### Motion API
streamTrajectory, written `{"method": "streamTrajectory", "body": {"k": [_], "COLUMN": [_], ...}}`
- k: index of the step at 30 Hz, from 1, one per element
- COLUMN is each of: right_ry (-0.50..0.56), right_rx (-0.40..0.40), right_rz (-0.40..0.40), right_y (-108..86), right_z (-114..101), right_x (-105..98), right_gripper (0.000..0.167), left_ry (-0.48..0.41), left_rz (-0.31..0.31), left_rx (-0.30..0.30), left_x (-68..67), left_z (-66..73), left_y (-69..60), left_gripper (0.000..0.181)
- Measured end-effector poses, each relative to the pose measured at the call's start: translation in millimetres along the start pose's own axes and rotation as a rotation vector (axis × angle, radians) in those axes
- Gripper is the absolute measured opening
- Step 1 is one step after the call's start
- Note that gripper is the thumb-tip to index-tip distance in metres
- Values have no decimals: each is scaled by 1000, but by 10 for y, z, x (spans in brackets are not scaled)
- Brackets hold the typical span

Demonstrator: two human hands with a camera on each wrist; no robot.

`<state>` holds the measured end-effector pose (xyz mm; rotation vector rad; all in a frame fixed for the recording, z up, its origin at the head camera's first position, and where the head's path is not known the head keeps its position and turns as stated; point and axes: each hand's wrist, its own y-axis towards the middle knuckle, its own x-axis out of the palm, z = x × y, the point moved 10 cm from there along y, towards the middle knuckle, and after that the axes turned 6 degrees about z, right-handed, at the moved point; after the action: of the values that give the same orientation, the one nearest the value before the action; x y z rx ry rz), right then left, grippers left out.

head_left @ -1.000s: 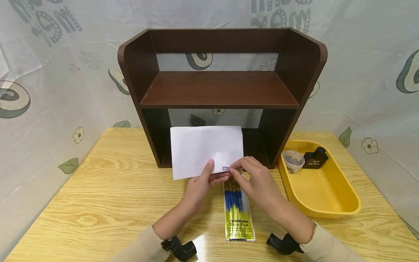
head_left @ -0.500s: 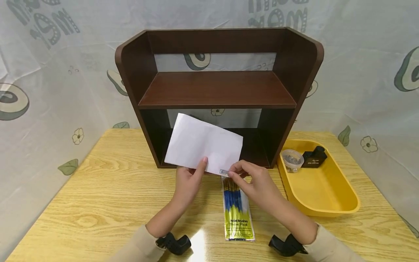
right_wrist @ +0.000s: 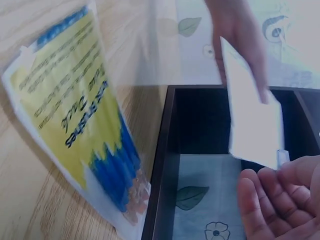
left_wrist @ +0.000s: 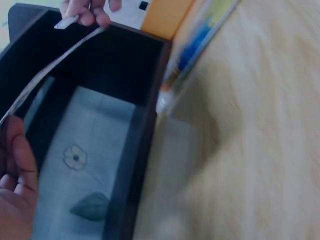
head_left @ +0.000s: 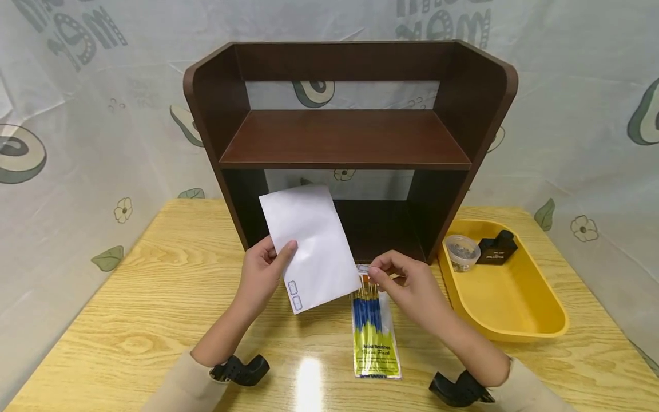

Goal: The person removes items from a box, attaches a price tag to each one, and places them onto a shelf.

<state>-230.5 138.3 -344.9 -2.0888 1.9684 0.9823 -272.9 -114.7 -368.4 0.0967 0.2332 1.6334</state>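
My left hand (head_left: 262, 274) pinches a white paper (head_left: 314, 246) by its left edge, thumb on top. Two small outlined labels (head_left: 294, 295) show near the paper's lower corner. Between thumb and finger, my right hand (head_left: 417, 289) pinches a small label piece (head_left: 363, 268) just off the paper's right edge. Below lies a pack of artist brushes (head_left: 376, 343) with blue handles. In the right wrist view the small piece (right_wrist: 283, 157) stands at my right fingertips, beside the paper (right_wrist: 255, 120).
A dark brown two-level shelf (head_left: 345, 140) stands at the back. On the right, a yellow tray (head_left: 501, 297) holds a clear round tub (head_left: 462, 253) and a black bottle (head_left: 496, 249). A patterned sheet (head_left: 103, 143) hangs behind.
The paper has turned clockwise and moved left with my left hand, baring two labels at its lower corner. My right hand has shifted slightly right, and the small piece is now off the paper.
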Motion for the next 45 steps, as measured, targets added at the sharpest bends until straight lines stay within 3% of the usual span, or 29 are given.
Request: {"method": "streamTrajectory", "body": {"k": [8, 17, 24, 30, 35, 40, 45], "right_ry": [187, 215, 213, 218, 232, 248, 236], "right_rx": [198, 315, 366, 363, 397, 436, 474], "right_rz": [-62, -166, -277, -359, -417, -446, -461], "right_y": [2, -30, -91, -125, -194, -247, -271], "right_z": [199, 364, 492, 559, 637, 696, 744], "right_x": [-35, 76, 176, 277, 355, 412, 459], "right_gripper": [13, 20, 23, 22, 20, 19, 17], "left_ry": [259, 366, 638, 888, 1067, 1132, 1061], "left_rz": [-230, -327, -324, -322, -321, -312, -292], "left_rx": [-161, -212, -197, -219, -198, -141, -49], "left_x": [-18, -143, -214, -302, -368, -361, -246], "left_z": [-366, -503, -556, -601, -605, -547, -411], "left_y": [-139, -251, -317, -404, -424, -397, -306], "left_gripper": [32, 30, 22, 41, 45, 43, 30]}}
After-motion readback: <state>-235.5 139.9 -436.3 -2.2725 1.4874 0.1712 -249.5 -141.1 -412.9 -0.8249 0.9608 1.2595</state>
